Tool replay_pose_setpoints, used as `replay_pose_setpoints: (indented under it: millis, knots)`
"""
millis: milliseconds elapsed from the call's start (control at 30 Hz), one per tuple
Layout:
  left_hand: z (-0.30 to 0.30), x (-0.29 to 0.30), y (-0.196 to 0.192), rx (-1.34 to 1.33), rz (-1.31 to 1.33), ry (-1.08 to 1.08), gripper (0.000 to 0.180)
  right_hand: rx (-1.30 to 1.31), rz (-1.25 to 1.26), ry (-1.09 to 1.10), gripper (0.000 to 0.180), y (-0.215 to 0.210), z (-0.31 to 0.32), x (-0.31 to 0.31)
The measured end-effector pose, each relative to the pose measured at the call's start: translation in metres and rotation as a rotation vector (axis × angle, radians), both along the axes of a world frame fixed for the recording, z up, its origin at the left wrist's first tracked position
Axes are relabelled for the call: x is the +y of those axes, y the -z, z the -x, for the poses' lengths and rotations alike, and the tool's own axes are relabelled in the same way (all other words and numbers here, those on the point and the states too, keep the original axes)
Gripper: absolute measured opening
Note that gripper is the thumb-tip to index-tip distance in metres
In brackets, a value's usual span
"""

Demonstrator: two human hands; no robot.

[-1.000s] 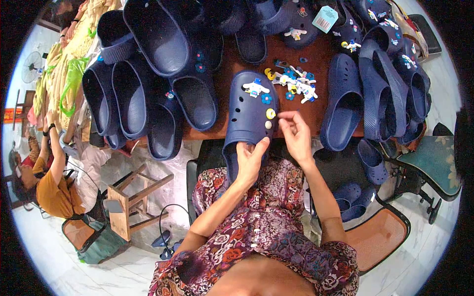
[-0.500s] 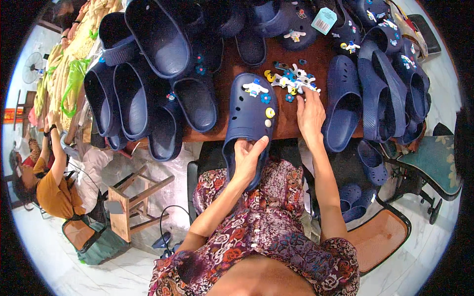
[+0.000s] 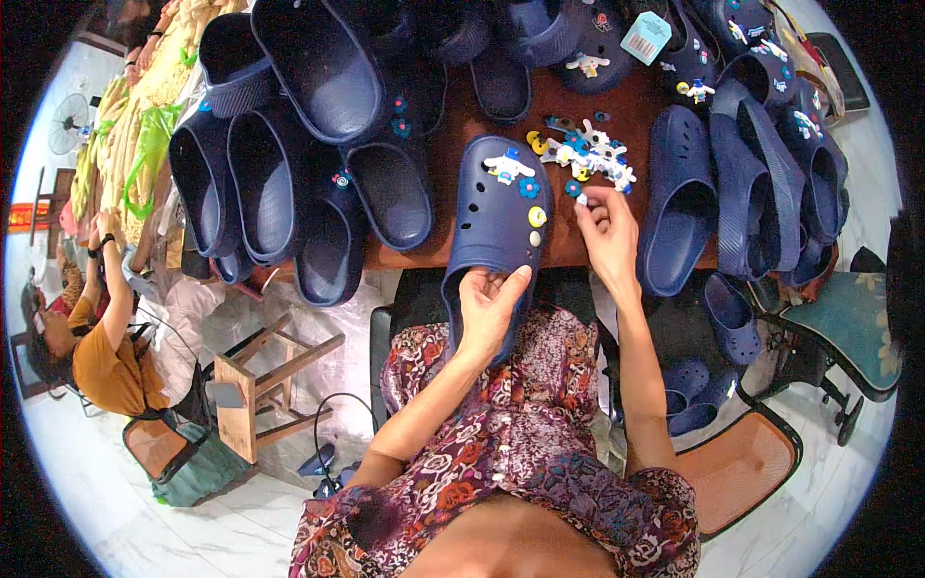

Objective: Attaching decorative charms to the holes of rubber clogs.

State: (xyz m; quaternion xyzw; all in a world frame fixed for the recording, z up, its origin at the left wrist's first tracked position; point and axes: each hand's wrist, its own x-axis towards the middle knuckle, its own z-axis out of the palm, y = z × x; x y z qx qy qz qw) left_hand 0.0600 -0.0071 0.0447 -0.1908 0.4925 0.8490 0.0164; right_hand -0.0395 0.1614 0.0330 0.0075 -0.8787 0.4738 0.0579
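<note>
A navy clog [image 3: 489,231] rests toe-away at the table's near edge, held by my left hand [image 3: 489,303]. The fingers reach into its opening and the thumb presses on the upper. On its toe are a white character charm [image 3: 505,167], a blue flower charm [image 3: 529,187] and a yellow round charm [image 3: 537,217]. To the right of the clog, my right hand [image 3: 609,236] is closed in a pinch on a small white charm [image 3: 581,199], most of it hidden by the fingertips. Just beyond those fingers lies a pile of loose charms [image 3: 594,149].
Navy clogs [image 3: 260,188] crowd the brown table [image 3: 472,116] on the left, and another clog [image 3: 678,197] lies right of my hand. Clogs with charms stand behind, one with a pale blue tag [image 3: 646,37]. A wooden stool [image 3: 252,405] and a person in an orange shirt [image 3: 116,371] are at left.
My right hand has drawn back slightly from the charm pile, now with a small white charm between its fingertips. The left hand still holds the clog in nearly the same place.
</note>
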Motion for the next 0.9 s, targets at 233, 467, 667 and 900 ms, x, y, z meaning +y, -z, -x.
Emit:
replay_pose_setpoints:
  millis: [233,467,667,900]
  knots:
    - [0.001,0.004,-0.002,0.022,-0.023,-0.023,0.033,-0.275,0.569,-0.317,0.025,-0.002,-0.049,-0.010]
    - [-0.003,0.005,-0.001,0.044,-0.031,-0.040,0.032,-0.247,0.472,-0.294,0.026,-0.011,-0.054,-0.022]
    - [-0.008,0.009,0.000,-0.014,0.101,-0.061,0.032,-0.097,0.306,-0.298,0.022,-0.020,-0.055,-0.022]
    - [-0.001,0.018,-0.006,0.049,0.196,-0.086,0.036,-0.178,0.409,-0.310,0.021,-0.011,-0.057,-0.018]
